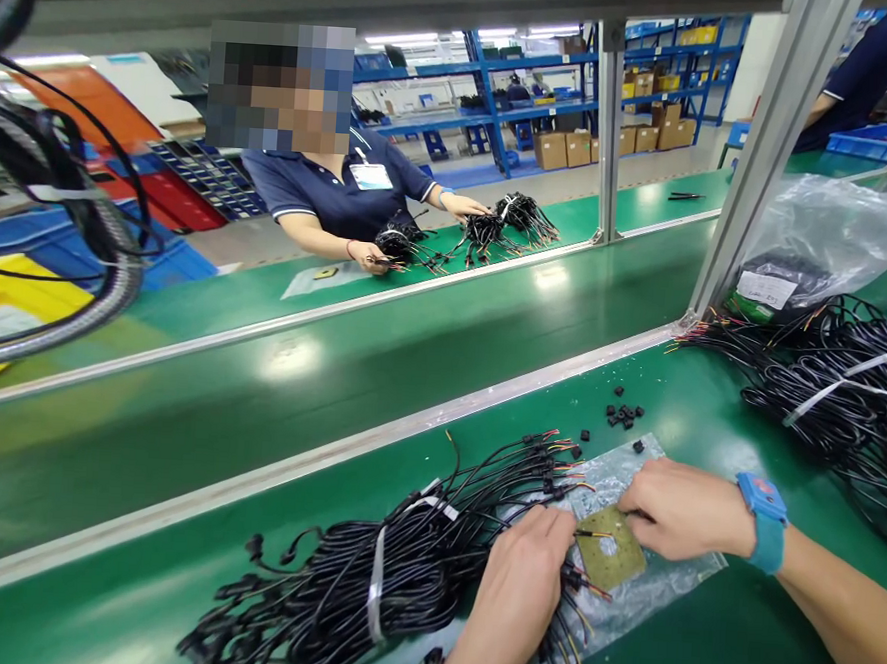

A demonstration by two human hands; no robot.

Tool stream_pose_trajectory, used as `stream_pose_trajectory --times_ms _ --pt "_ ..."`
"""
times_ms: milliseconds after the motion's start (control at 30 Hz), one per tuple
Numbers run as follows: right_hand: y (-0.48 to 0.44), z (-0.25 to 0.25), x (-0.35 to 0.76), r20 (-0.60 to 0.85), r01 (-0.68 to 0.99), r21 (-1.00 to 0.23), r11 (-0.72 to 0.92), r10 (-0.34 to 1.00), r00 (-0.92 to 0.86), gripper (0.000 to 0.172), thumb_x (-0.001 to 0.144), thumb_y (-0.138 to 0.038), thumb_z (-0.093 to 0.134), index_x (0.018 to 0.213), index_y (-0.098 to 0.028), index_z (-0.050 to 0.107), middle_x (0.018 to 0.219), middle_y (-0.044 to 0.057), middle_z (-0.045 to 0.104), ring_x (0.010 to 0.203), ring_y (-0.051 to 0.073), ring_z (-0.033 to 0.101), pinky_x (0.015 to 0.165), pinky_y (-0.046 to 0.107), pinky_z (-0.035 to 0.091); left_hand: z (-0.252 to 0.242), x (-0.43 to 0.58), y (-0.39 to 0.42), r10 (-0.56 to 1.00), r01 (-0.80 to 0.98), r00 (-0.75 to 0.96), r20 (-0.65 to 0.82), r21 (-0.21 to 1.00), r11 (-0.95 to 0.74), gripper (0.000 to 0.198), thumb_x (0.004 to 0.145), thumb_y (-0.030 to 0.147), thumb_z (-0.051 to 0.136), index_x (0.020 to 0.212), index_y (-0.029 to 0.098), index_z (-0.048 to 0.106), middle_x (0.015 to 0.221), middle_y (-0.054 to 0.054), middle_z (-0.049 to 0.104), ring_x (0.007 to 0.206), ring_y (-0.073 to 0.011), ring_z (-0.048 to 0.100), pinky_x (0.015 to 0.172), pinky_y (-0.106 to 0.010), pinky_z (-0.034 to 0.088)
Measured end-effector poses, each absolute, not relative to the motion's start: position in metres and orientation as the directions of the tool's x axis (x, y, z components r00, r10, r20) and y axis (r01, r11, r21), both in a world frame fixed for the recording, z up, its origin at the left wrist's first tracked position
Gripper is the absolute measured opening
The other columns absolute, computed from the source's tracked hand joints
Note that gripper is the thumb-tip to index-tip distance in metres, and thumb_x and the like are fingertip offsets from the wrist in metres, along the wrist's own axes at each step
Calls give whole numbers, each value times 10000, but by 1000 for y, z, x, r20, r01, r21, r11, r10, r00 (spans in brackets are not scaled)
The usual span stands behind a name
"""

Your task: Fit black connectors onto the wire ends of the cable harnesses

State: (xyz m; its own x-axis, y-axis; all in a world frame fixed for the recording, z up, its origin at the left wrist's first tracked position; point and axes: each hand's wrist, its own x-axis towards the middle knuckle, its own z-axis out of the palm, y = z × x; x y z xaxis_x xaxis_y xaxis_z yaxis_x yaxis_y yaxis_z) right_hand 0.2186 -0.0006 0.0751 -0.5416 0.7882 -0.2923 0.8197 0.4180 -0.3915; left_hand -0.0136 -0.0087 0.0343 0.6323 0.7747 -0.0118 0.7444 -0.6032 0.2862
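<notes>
Fingers (554,529): left hand (518,582) curled nearly closed, pinching a wire (587,533) whose tip lies over the plate (629,562); right hand (692,510) also curled, at the plate's right side, though whether it grips or only touches I cannot tell.
Desk (698,408): green, with a metal rail (484,399) along its far edge.
Belt (428,336): green, beyond that rail, running alongside the desk.
Co-worker (321,194): across the belt, in a navy shirt, handling small black coils (398,237).
Left bundle (414,571): black cables in a white tie, left of the left hand; bare wire ends fan out onto the sheet (669,571).
Right bundle (869,433): more black cables, white-tied, beyond the right wrist and nearer the desk's far edge.
Bag (832,236): clear plastic, white label showing, just behind the right bundle.
Sheet: clear plastic, flat on the desk between the bundles.
Plate: yellowish, holed, resting on the sheet between both hands.
Caps (624,415): small, black, scattered between the plate and the desk's far edge.
</notes>
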Motion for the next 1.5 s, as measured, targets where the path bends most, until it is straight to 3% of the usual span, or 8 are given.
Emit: stream_pose_trajectory --times_ms 200,700,867,1000,1133,1233,1333,1500 --pt "-2 75 218 -313 830 -377 412 786 -533 165 825 -152 549 712 -142 669 659 75 622 627 183 501 575 325 177 34 -12 -8 763 755 645 -36 185 -629 210 960 58 494 830 192 590 898 -20 620 796 -177 603 665 -308 404" --pt "-3 75 219 -308 838 -366 405 797 -520 159 837 -157 542 727 -160 657 681 67 652 625 184 533 577 328 186 38 -2 -2 770 778 623 -135 9 -628 221 912 59 474 831 188 634 833 -46 679 766 -220 665 582 -332 340" --pt "6 76 223 -74 808 -468 358 895 -440 275 966 -195 450 734 -177 597 720 37 644 677 171 552 650 318 289 29 -8 -1 826 825 554 103 64 -561 207 971 108 456 836 204 582 771 -12 656 663 -202 671 541 -321 337" --pt "17 68 221 68 621 -745 244 954 -293 268 1031 -350 440 937 -189 632 836 35 665 772 183 586 718 304 389 20 -13 -1 792 777 423 441 274 -568 178 1026 173 414 908 212 541 712 29 624 610 -145 645 575 -279 400" --pt "25 50 213 18 164 -985 57 973 -230 399 960 -549 588 1056 -162 611 850 49 680 751 174 595 708 298 460 13 -17 0 768 696 281 576 429 -576 136 1021 190 440 933 220 539 717 37 627 587 -119 622 580 -243 431" --pt "28 41 206 -29 -17 -999 -33 975 -222 489 899 -615 667 1021 -144 617 880 53 681 730 152 595 707 291 463 10 -19 1 775 654 225 590 498 -569 126 1007 194 461 918 219 546 701 35 620 566 -114 609 555 -230 440" --pt "27 36 199 -62 -98 -992 -84 976 -209 487 872 -617 710 983 -150 624 756 -17 589 636 116 544 649 268 440 10 -19 0 778 607 206 593 546 -577 64 990 201 486 995 213 549 733 23 643 597 -116 635 562 -219 468" --pt "19 36 189 -42 -204 -974 -101 960 -279 448 858 -560 763 1023 -163 635 784 5 631 671 130 582 684 282 484 17 -15 -8 736 587 257 626 504 -633 205 960 256 534 1157 203 528 714 28 615 594 -129 621 554 -234 483"
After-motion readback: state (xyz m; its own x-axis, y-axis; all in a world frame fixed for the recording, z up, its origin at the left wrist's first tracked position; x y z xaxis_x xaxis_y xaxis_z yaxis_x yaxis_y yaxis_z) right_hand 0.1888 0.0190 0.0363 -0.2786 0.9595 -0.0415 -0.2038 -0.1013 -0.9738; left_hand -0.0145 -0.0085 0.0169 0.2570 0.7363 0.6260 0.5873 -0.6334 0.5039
